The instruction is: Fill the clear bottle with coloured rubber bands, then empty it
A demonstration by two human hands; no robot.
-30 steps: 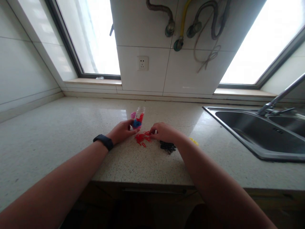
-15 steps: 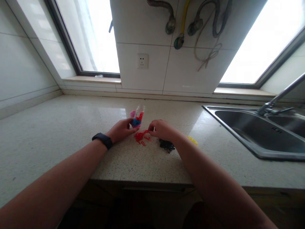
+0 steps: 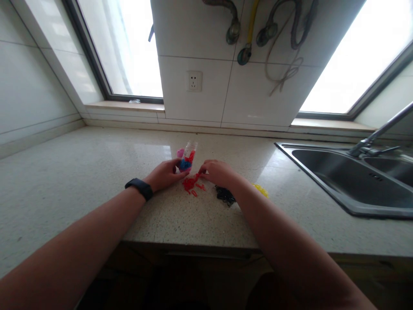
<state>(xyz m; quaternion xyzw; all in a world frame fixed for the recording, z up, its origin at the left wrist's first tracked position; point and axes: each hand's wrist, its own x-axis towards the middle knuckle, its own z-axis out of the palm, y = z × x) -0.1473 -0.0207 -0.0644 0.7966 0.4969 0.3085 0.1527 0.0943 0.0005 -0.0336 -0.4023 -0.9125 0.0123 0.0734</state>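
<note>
My left hand [image 3: 167, 173], with a dark band on its wrist, grips a clear plastic bottle [image 3: 192, 148] that tilts slightly to the right. Inside it are red and blue pieces, with pink at the bottom. Just right of the bottle, my right hand [image 3: 217, 171] pinches some red rubber bands at the edge of a loose red pile [image 3: 190, 185]. A pink object [image 3: 180, 153], perhaps a cap, shows behind my left fingers. Black rubber bands [image 3: 225, 196] lie under my right wrist, and yellow ones [image 3: 260, 190] show past my forearm, partly hidden.
Everything lies on a pale speckled countertop [image 3: 174, 219]. A steel sink [image 3: 322, 172] with a faucet [image 3: 364, 144] is set in at the right. Behind stands a tiled wall with a socket [image 3: 194, 81] and hanging hoses [image 3: 232, 30].
My right hand has moved slightly left and away from me, pulling a few red bands up from the pile. The left hand and bottle have barely moved.
</note>
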